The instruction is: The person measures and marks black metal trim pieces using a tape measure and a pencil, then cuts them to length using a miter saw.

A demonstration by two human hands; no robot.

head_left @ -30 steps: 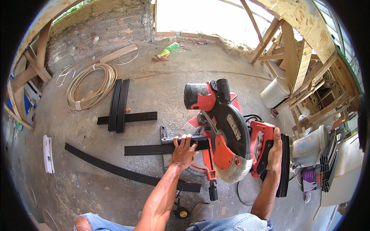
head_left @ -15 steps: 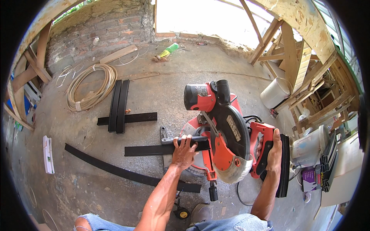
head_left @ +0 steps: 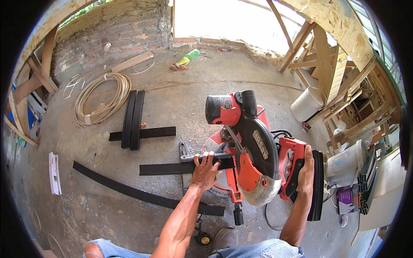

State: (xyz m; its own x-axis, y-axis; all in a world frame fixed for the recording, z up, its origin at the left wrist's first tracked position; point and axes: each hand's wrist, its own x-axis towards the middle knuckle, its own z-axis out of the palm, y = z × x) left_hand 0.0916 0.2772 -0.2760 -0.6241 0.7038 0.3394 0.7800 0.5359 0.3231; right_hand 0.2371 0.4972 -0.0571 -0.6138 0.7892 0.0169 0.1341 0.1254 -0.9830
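A red and black miter saw (head_left: 258, 142) stands on the concrete floor before me. My left hand (head_left: 205, 170) presses a black strip (head_left: 161, 169) against the saw's fence (head_left: 198, 157), fingertips curled over the fence. The strip runs under the saw head, where the guard and motor hide its right end. My right hand (head_left: 306, 172) is wrapped round the saw's red and black handle (head_left: 294, 161), thumb uppermost; some of its fingers show through the handle's opening. Just right of this hand lie long black strips (head_left: 317, 189), partly covered by it.
Left of the saw lie a long black strip (head_left: 129, 190) and crossed black pieces (head_left: 137, 120). Beyond them is a coiled hose (head_left: 79, 109). A tape measure (head_left: 204, 238) sits by my shoe (head_left: 225, 240). Buckets (head_left: 344, 165) and wooden frames (head_left: 340, 86) stand at right.
The view has shifted very slightly. Both hands, the saw and the black strip keep their places.
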